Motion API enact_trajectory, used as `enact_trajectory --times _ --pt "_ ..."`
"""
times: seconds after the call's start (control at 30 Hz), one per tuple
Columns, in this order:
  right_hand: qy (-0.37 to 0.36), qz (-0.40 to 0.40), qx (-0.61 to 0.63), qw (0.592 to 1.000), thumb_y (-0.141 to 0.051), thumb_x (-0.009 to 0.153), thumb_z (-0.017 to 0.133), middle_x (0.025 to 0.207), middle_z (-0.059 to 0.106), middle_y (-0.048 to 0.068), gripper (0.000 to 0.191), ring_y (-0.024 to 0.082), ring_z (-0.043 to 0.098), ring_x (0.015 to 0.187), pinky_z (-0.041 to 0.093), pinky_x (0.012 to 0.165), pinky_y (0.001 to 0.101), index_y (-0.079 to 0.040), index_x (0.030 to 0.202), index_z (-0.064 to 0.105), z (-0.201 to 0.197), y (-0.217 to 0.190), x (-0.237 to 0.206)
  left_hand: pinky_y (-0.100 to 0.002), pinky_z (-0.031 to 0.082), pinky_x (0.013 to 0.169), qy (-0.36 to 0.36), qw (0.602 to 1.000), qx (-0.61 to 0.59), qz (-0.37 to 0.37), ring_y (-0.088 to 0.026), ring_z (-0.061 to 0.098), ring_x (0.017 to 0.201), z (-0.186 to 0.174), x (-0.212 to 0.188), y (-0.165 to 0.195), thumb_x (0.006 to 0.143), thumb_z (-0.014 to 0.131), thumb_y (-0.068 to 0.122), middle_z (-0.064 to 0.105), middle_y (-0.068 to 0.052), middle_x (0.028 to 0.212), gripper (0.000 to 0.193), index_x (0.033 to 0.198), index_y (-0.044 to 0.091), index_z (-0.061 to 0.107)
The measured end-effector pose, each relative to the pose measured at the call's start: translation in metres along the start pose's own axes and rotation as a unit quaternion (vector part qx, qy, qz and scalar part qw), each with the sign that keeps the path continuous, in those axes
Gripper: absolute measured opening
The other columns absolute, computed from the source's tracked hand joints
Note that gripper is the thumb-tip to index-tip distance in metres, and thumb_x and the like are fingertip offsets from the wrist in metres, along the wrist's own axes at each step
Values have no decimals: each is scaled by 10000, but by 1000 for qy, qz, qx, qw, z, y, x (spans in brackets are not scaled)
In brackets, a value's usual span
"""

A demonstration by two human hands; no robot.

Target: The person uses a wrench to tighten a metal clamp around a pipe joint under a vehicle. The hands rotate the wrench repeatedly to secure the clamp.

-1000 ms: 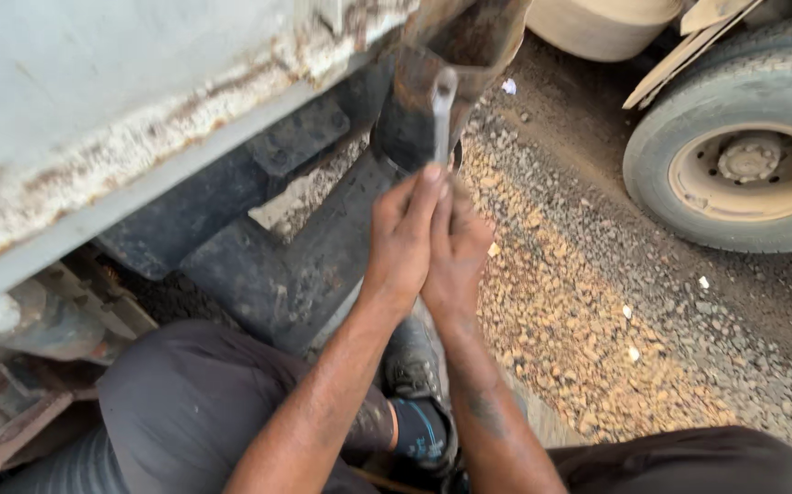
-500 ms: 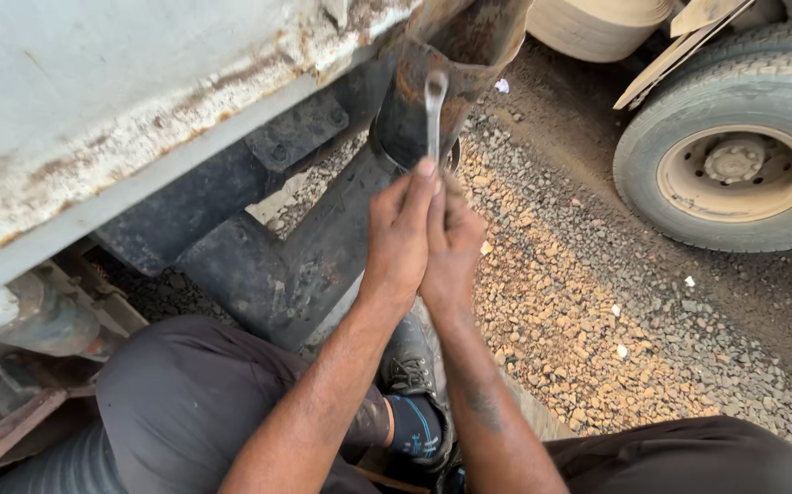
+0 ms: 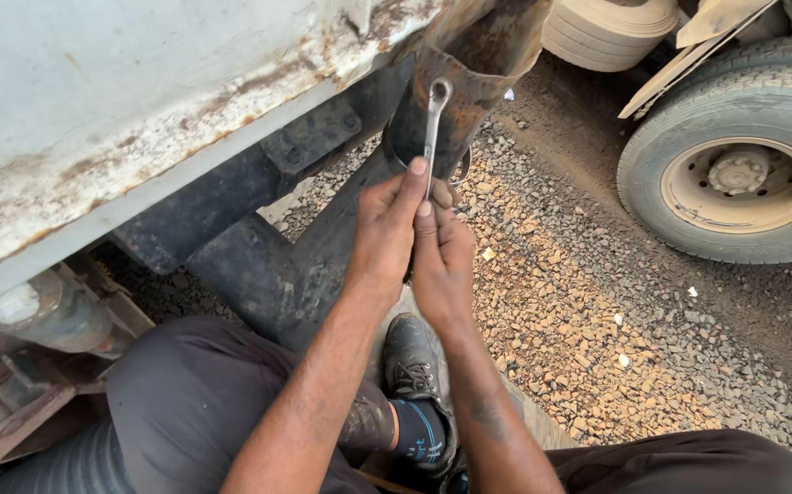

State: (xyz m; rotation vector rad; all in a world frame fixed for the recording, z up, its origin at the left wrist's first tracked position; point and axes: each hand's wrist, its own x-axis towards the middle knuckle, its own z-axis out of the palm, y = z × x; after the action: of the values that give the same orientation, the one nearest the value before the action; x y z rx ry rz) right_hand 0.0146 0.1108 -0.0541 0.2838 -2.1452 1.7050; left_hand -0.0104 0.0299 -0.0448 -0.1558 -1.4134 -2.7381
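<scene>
Head view: slim steel wrench (image 3: 433, 128), rusty bracket (image 3: 469, 87).

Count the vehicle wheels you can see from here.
2. One full wheel with a tan hub stands at right on the gravel. Part of a pale tyre shows at the top edge, behind the rusty bracket. Others may be hidden.

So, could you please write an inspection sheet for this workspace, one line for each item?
Surface: gravel ground, dry, loose stones.
Job's things: spanner, ring end up against a rusty bracket under a worn white body.
Clutter: nothing seen.
Fingers: left hand and right hand side by side, both closed on the spanner's lower end.
Cables: nothing seen.
Surroundings: truck wheel at right, second tyre above, dark frame beam, person's black shoe on the ground.
</scene>
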Motion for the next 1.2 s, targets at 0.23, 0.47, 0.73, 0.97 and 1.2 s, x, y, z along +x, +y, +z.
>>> enact_trajectory --times 0.23,0.47,0.73,0.97,1.2 --pt "49 11 7 999 -195 1118 497 758 632 -26 297 52 563 687 457 579 249 10 1176 704 -7 4 2 -293 582 734 -48 998 -3 48 -132 669 782 13 1 5 1081 573 468 655 -67 803 510 871 14 670" --pt "49 -5 -2 999 -220 1112 515 749 678 -16 323 60 598 673 487 600 253 6 995 715 1 15 -2 -273 573 631 -9 1000 7 20 -111 663 700 8 -3 1 1045 525 468 727 -86 805 509 824 29 657" --pt "59 -60 10 996 -209 1143 504 923 690 16 311 90 610 862 517 752 265 31 1259 664 6 9 -7 -262 486 559 7 999 36 1 -87 575 614 6 -7 -2 1059 545 450 705 -80 760 532 802 -2 660" --pt "44 22 34 998 -177 1093 525 950 730 38 311 88 643 878 538 782 261 17 1280 681 4 3 1 -271 547 644 0 999 0 48 -107 644 695 7 2 -5 1067 531 484 698 -64 787 538 821 23 656" --pt "53 31 4 998 -171 1094 540 911 726 66 301 119 648 828 530 728 280 22 1247 713 6 4 -1 -280 546 603 19 1000 -22 -7 -113 631 668 7 -1 -3 1061 522 464 706 -86 810 506 819 34 636"
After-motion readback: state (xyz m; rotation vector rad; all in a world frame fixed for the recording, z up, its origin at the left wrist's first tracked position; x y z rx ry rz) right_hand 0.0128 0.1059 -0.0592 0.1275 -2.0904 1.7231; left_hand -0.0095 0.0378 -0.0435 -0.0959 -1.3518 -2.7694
